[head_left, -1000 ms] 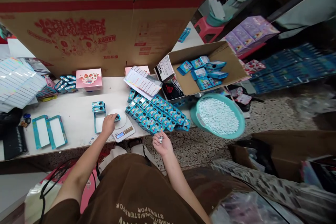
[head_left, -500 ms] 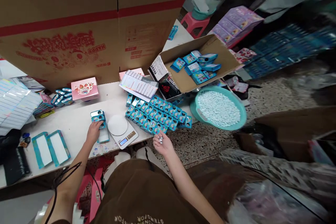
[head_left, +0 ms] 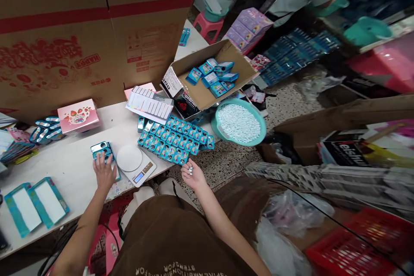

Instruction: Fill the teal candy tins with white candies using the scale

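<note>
Expect little weight and stiff, smooth walls from the small blue boxes [head_left: 99, 148] — probably best pinched by two opposite sides, clear of the round dark spot on top. Look for them at left, in a shallow blue tray [head_left: 118, 176] on the worktop [head_left: 77, 177], just left of the scale [head_left: 129, 158]. Treat the white tablets [head_left: 190, 170] as hard, light and apt to roll; better cupped than pinched. With the left hand [head_left: 105, 173], rests spread fingers over the boxes, with no grip visible. With the right hand [head_left: 193, 177], cups tablets in curled fingers, near the packed block's near edge. Since a second ago, has shifted the left hand from scale to tray and opened it from a pinched box — but keeps the right much alike.
</note>
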`<action>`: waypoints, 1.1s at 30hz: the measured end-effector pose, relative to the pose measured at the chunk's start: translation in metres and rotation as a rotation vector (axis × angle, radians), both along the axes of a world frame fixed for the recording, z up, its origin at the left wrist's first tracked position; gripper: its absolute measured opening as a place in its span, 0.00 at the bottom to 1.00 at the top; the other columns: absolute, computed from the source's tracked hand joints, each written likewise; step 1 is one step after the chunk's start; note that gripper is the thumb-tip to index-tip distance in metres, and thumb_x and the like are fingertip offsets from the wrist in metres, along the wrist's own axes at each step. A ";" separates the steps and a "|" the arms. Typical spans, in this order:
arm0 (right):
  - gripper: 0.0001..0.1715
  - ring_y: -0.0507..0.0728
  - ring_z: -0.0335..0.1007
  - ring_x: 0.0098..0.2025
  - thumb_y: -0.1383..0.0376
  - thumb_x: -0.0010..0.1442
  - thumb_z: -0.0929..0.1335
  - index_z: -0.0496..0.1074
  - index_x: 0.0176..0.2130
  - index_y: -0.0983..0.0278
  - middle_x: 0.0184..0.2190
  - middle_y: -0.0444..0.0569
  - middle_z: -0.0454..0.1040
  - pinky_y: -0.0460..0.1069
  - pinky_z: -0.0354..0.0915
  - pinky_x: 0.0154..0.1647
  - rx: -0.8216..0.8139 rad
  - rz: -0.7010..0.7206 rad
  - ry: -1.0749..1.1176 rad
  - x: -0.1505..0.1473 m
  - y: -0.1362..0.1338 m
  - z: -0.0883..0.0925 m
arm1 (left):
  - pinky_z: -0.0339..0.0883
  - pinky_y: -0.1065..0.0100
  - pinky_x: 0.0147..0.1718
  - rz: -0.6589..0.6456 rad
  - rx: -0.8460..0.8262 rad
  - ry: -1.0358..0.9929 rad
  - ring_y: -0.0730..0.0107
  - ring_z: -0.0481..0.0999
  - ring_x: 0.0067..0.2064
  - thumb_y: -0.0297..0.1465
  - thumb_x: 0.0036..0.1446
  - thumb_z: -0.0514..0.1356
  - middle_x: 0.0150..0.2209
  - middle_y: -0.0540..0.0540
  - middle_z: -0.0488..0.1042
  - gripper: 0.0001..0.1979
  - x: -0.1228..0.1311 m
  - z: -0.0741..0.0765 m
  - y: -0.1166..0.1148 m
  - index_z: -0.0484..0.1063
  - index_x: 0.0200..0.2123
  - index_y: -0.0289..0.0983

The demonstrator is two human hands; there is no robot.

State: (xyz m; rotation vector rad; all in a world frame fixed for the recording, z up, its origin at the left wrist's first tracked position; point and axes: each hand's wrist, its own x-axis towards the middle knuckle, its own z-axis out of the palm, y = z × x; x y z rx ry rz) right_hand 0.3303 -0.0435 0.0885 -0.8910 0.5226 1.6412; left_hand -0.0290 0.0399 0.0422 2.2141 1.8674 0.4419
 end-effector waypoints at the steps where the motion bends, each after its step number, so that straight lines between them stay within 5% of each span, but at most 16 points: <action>1: 0.19 0.44 0.48 0.13 0.65 0.61 0.62 0.52 0.21 0.62 0.15 0.36 0.56 0.39 0.44 0.10 0.005 0.003 -0.004 0.002 0.000 -0.001 | 0.36 0.44 0.61 -0.026 -0.002 -0.026 0.52 0.39 0.67 0.36 0.56 0.54 0.65 0.38 0.49 0.27 0.014 0.001 0.002 0.57 0.59 0.39; 6: 0.19 0.44 0.49 0.13 0.64 0.60 0.63 0.53 0.21 0.62 0.15 0.36 0.56 0.39 0.45 0.10 0.047 0.031 -0.021 0.012 -0.001 -0.003 | 0.47 0.49 0.59 -0.150 -0.105 -0.152 0.50 0.51 0.64 0.38 0.56 0.54 0.60 0.34 0.58 0.29 0.095 -0.004 0.039 0.55 0.59 0.34; 12: 0.19 0.44 0.49 0.12 0.64 0.60 0.63 0.52 0.21 0.62 0.14 0.36 0.55 0.39 0.43 0.10 0.023 0.018 0.013 0.030 -0.006 -0.003 | 0.62 0.56 0.48 0.111 -0.398 -0.137 0.51 0.69 0.51 0.45 0.57 0.49 0.48 0.32 0.71 0.27 0.147 -0.024 0.101 0.67 0.51 0.32; 20: 0.20 0.44 0.49 0.12 0.64 0.59 0.64 0.52 0.20 0.62 0.14 0.36 0.56 0.39 0.43 0.10 -0.003 -0.029 0.028 0.065 -0.019 -0.006 | 0.64 0.66 0.37 0.051 -0.503 -0.022 0.61 0.75 0.40 0.42 0.56 0.50 0.38 0.44 0.77 0.18 0.145 -0.017 0.127 0.73 0.43 0.41; 26: 0.19 0.44 0.50 0.13 0.64 0.59 0.64 0.53 0.21 0.62 0.14 0.36 0.57 0.39 0.44 0.10 0.005 -0.049 0.026 0.081 -0.024 -0.009 | 0.63 0.62 0.39 0.010 -0.484 0.065 0.55 0.74 0.42 0.38 0.54 0.52 0.36 0.40 0.76 0.14 0.150 -0.004 0.134 0.74 0.36 0.39; 33: 0.20 0.44 0.51 0.13 0.64 0.62 0.62 0.54 0.21 0.63 0.15 0.37 0.59 0.40 0.44 0.10 -0.037 -0.099 0.084 0.084 -0.024 -0.008 | 0.64 0.57 0.40 0.189 -0.477 0.081 0.49 0.74 0.40 0.33 0.52 0.51 0.29 0.35 0.75 0.12 0.134 0.001 0.135 0.73 0.30 0.34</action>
